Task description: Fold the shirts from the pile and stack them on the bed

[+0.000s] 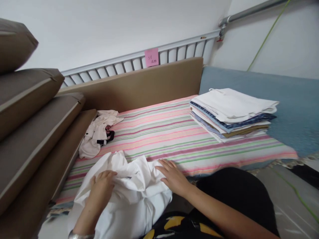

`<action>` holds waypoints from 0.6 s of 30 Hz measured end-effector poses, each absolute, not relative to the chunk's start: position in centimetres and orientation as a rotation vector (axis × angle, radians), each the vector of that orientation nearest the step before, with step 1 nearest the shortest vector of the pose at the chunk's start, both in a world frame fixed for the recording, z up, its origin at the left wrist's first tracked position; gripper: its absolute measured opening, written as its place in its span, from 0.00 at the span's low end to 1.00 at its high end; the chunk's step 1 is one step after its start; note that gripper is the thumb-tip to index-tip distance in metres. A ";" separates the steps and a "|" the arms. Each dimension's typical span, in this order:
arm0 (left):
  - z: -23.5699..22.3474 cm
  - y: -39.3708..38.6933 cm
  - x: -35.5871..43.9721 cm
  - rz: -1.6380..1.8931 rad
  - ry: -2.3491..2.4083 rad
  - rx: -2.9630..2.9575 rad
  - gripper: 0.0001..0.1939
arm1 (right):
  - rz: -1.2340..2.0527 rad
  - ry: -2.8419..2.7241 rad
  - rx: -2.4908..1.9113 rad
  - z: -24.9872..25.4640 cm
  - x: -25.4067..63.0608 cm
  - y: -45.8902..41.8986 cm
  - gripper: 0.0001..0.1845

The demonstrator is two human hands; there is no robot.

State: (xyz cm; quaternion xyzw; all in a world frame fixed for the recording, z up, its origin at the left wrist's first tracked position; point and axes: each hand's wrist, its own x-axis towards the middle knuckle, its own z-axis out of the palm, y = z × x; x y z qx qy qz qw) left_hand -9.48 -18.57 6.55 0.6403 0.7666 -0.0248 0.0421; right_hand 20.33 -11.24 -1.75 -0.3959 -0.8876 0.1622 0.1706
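A crumpled white garment [139, 199] with a small dark mark lies over the near edge of the bed and over my lap. My left hand [102, 187] is on its left side, the fingers curled into the fabric. At its right side rests my right hand [173, 176], thumb and fingers apart, the fingertips touching the cloth. Folds hide the garment's exact kind.
A striped sheet [159, 129] covers the bed. Folded clothes [234, 106] are stacked on the right, beside a blue cover [294, 109]. Rumpled light clothes [94, 132] lie left, against stacked brown cushions [42, 132]. A radiator [122, 67] with a pink note [151, 57] stands behind.
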 end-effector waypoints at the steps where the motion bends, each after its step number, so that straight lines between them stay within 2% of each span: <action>1: 6.5 -19.1 -8.3 -0.091 2.330 2.032 0.27 | 0.444 -2.520 -1.124 -1.8 20.2 -11.1 0.28; 3: 6.1 -20.2 -5.5 -0.038 2.182 2.200 0.35 | 0.421 -2.520 -1.102 -1.7 20.3 -11.0 0.27; 4: 5.8 -20.6 -4.0 0.009 2.082 2.264 0.36 | 0.411 -2.519 -1.086 -1.6 20.4 -11.0 0.27; 5: 5.5 -20.8 -2.7 0.060 1.998 2.304 0.34 | 0.397 -2.510 -1.073 -1.5 20.5 -11.2 0.26; 8: 4.8 -20.3 -0.6 0.174 1.900 2.306 0.18 | 0.335 -2.459 -1.030 -1.0 20.7 -12.3 0.24; 10: 4.9 -19.3 -0.6 0.286 1.860 2.260 0.11 | 0.326 -2.443 -0.990 -0.8 20.6 -13.0 0.25; 13: 6.5 -17.8 -0.9 0.572 1.782 2.147 0.06 | 0.376 -2.409 -0.970 -0.5 20.0 -13.4 0.27; 16: 8.7 -17.2 -0.3 0.748 1.693 2.089 0.06 | 0.449 -2.302 -1.057 -0.3 19.6 -12.4 0.20; 18: 9.5 -17.6 -0.5 0.794 1.678 2.108 0.06 | 0.554 -2.219 -1.124 -0.2 19.8 -11.3 0.20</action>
